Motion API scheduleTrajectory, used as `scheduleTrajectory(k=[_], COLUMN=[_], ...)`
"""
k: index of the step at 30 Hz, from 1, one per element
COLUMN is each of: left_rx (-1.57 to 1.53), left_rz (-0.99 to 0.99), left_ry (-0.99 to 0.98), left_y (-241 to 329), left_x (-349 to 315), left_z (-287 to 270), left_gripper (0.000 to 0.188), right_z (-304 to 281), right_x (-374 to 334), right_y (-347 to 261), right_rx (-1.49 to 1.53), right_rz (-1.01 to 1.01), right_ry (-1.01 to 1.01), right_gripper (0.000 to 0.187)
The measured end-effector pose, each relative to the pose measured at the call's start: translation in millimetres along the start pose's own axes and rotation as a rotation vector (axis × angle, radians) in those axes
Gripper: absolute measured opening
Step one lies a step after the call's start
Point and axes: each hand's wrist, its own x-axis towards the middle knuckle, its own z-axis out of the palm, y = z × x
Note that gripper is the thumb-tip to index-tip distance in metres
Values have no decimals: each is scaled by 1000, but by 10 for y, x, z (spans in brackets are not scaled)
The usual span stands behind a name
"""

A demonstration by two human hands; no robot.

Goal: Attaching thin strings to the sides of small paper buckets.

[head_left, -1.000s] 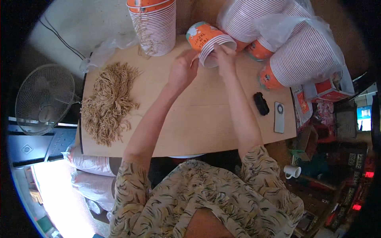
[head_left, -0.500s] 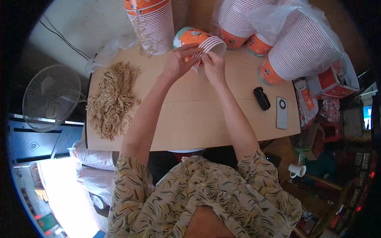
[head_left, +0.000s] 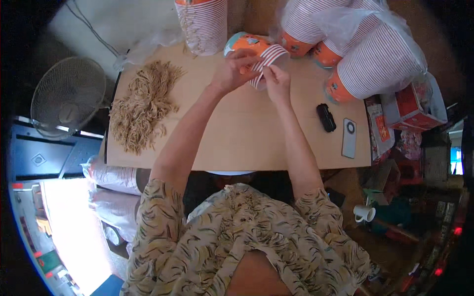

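A short nested stack of paper cups [head_left: 255, 44], orange and teal with white rims, lies on its side at the far middle of the table, mouths toward the right. My left hand [head_left: 236, 71] is at the stack's near side, its fingers stretched over the cups and its thumb by the rims. With thumb and fingers pinched together, my right hand [head_left: 278, 84] holds the rim edge at the near side of the mouth. Part of the rims is hidden behind my fingers. To the left lies a heap of beige string-like strands [head_left: 143, 106].
A tall cup stack [head_left: 205, 29], with strands hanging on it, stands at the back. Plastic-wrapped cup stacks [head_left: 377, 59] lean at the far right. A black case [head_left: 326, 117] and a phone [head_left: 349, 138] lie on the table [head_left: 237, 143]. A fan [head_left: 69, 98] stands left.
The view has shifted, so the table sits higher in it. Both hands remain at the cup stack; the left fingers are spread a little wider over the cups.
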Motion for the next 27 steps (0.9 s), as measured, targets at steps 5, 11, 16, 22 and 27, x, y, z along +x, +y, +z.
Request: scheduleTrajectory(k=[5, 11, 16, 22, 27], left_rx=[272, 235, 40, -61, 146], left_rz=[-86, -158, -224, -522, -615], left_ry=[94, 109, 224, 129, -106], left_y=[400, 312, 294, 22, 290], left_x=[-50, -186, -455, -1500, -2157], left_z=[128, 127, -44, -1010, -1369], left_gripper=[61, 49, 41, 19, 17], right_z=[39, -248, -419, -416, 3], right_x=[-162, -410, -1050, -1653, -1848], right_y=[-143, -360, -1045, -1511, -1329], right_rx=[-57, -327, -364, -649, -655], right_rz=[-151, 14, -110, -586, -648], right_ry=[145, 288, 304, -72, -285], right_gripper=[20, 20, 13, 21, 21])
